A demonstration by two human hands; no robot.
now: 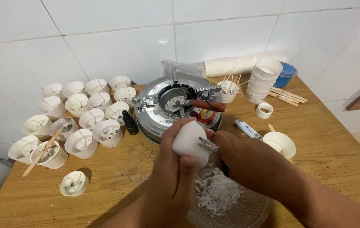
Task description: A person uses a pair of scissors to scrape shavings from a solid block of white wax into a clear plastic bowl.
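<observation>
Near the table's front edge, left hand (175,169) grips a white wax block (189,141) over a glass bowl (247,211) of shavings. Right hand (241,158) clenches a knife (208,146), blade touching block. Stove (163,120) behind; cups (80,142) toward left edge.

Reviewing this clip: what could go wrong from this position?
1. The knife blade in the right hand scrapes the white wax block right beside the left hand fingers; a slip could cut them.
2. Shavings could miss the clear bowl and scatter on the wooden table.
</observation>
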